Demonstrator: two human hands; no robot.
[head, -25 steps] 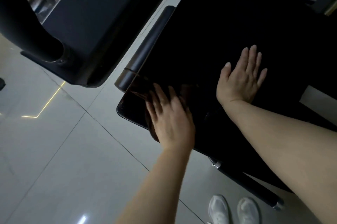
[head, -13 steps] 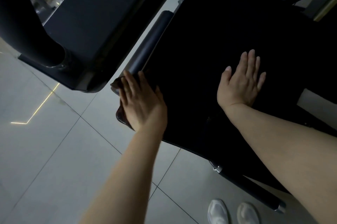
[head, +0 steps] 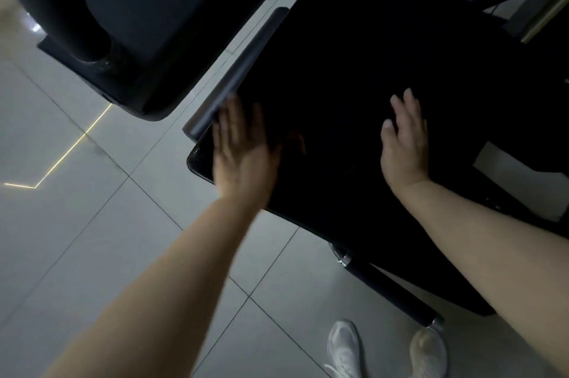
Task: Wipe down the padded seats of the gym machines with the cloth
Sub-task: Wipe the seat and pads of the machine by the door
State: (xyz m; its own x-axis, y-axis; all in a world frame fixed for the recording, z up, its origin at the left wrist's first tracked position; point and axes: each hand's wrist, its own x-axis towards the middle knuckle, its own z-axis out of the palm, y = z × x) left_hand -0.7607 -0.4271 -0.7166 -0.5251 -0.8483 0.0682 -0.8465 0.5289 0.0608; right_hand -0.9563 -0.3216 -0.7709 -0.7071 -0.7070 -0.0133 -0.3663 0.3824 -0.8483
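Note:
The black padded seat [head: 338, 69] fills the upper right of the head view. My left hand [head: 243, 150] lies flat on the seat's front left corner, fingers spread and blurred by motion. It presses down a dark cloth [head: 294, 140], of which only a dim reddish edge shows to the right of the hand. My right hand [head: 403, 143] rests flat and open on the middle of the seat, holding nothing.
A dark roller pad [head: 243, 69] runs along the seat's left edge. A second bar with a metal cap [head: 391, 294] sticks out below the seat. A black machine base [head: 147, 23] stands at the upper left. My white shoes [head: 345, 347] stand on the grey tiled floor [head: 92, 239].
My left hand slid with the cloth from the seat's front edge leftward to the front left corner, then a little up along the left edge. My right hand stayed on the seat.

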